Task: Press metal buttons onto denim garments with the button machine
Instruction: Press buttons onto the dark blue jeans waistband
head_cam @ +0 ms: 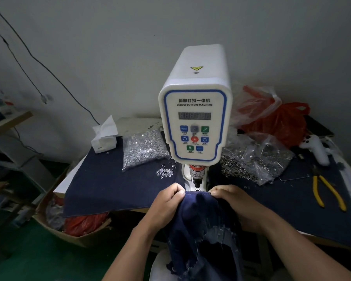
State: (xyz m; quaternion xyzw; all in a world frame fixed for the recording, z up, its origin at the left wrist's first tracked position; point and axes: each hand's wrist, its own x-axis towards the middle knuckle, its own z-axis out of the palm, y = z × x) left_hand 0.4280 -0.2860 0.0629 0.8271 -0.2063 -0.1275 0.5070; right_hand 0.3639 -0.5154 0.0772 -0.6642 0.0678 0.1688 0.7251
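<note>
Head view: the white machine [195, 110] stands mid-worktop [101, 185], its press head just above the denim [201, 220] edge. The left hand [166, 201] pinches that stitched edge just left of the press, fingers curled round the cloth; the right hand [231, 201] pinches it just right of the press, likewise curled. The denim hangs from the machine toward the person. A bag of buttons [144, 151] lies left of the machine, a bag of rings [251, 161] right, yellow pliers [326, 191] far right.
</note>
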